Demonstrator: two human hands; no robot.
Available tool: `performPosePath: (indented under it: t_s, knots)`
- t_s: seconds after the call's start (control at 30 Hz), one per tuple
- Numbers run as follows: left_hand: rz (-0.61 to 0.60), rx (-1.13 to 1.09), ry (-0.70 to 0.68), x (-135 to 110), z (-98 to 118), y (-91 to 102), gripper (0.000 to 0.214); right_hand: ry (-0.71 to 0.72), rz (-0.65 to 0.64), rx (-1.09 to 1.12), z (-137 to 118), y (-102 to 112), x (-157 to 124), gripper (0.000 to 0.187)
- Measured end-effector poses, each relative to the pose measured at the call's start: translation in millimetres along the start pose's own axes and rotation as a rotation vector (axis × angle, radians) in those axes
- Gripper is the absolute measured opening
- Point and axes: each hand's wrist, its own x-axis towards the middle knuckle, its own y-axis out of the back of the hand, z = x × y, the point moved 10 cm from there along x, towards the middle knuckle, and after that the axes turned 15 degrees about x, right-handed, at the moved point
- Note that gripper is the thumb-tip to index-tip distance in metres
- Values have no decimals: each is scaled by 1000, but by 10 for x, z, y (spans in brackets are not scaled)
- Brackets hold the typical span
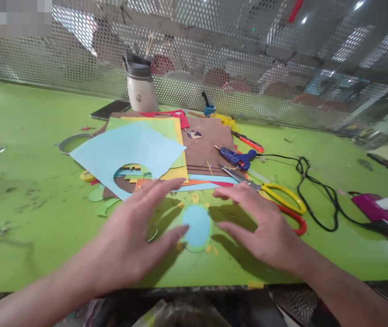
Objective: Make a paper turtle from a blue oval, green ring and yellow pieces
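A paper turtle (196,228) lies flat on the green table, its body a light blue oval on a larger green one. Its small yellow head points away from me, and yellow feet stick out around the edge. My left hand (135,231) hovers at the turtle's left with fingers apart, the thumb tip over or near the blue oval. On the other side my right hand (258,222) is held open, its thumb and fingers spread, close to the turtle. Neither hand holds anything. Scissors (278,195) with yellow and red handles lie just beyond my right hand.
Behind the hands are stacked papers, topped by a light blue sheet (135,145) with a round cut-out, and brown sheets (203,145). A blue glue gun (238,157) trails a black cord (316,195). A white jug (141,88) stands before the perforated metal screen (194,59).
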Motion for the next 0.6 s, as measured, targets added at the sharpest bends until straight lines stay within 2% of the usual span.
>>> performPosePath:
  t_s: [0.07, 0.13, 0.27, 0.33, 0.4, 0.5, 0.6]
  knots:
    - [73, -35, 138, 20, -287, 189, 34, -20, 145, 6, 79, 190, 8, 29]
    - [95, -35, 357, -47, -696, 333, 30, -71, 216, 12, 196, 282, 7, 9]
    - [8, 270, 638, -312, -1315, 569, 39, -106, 205, 14, 323, 226, 4, 46]
    - [-4, 348, 665, -396, -1490, 674, 42, -71, 201, 23, 305, 175, 6, 48]
    - [-37, 416, 671, -435, -1653, 728, 40, -43, 201, 32, 288, 135, 15, 37]
    - [-172, 474, 630, -402, -1882, 649, 29, -18, 217, 29, 289, 123, 32, 20]
    - [-276, 495, 588, -330, -2027, 508, 33, -10, 234, 7, 320, 129, 39, 20]
